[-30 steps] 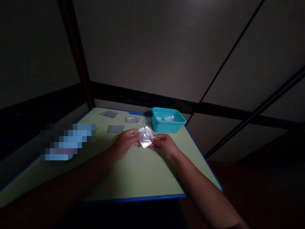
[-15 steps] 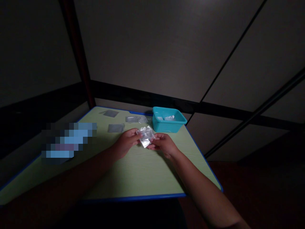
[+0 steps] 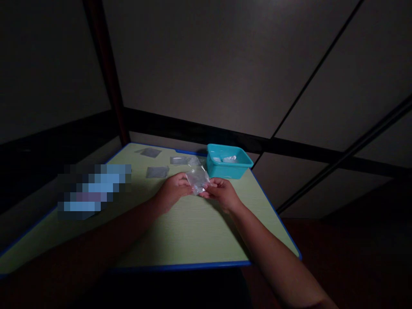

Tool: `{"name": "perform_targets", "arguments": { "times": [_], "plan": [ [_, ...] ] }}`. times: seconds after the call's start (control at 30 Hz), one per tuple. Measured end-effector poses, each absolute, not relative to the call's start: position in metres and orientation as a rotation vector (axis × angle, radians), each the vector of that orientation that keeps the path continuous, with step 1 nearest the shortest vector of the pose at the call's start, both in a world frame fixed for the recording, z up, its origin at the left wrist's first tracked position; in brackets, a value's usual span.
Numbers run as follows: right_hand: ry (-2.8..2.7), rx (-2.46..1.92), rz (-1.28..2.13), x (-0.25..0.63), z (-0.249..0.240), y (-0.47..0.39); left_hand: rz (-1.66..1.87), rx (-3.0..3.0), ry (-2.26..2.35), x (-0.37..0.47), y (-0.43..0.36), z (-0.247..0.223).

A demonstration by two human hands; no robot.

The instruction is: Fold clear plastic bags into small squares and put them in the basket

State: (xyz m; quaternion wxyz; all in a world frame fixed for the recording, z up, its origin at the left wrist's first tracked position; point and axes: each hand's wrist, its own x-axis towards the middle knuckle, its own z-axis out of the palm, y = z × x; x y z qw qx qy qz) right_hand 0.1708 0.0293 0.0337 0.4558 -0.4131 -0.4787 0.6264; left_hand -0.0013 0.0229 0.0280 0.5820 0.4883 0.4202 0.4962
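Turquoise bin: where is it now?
Head view, right of centre: the turquoise bin sits at the table's far right corner, just beyond the right hand.

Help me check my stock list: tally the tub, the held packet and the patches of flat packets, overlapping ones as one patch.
Turquoise tub: 1
Held packet: 1
Packet patches: 3
Total: 5
Tub contents left out: too unclear to count.
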Motion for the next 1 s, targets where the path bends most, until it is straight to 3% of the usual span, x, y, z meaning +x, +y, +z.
{"name": "perform_targets", "arguments": {
  "times": [0.6,1.0],
  "plan": [
    [-1.564,-1.137,0.968,0.181,0.027,0.040,1.179,1.289,1.024,-0.001,0.030,0.018],
    [-1.357,-1.047,1.290,0.175,0.022,0.040,1.110,1.308,0.977,0.001,0.030,0.016]
  ]
}}
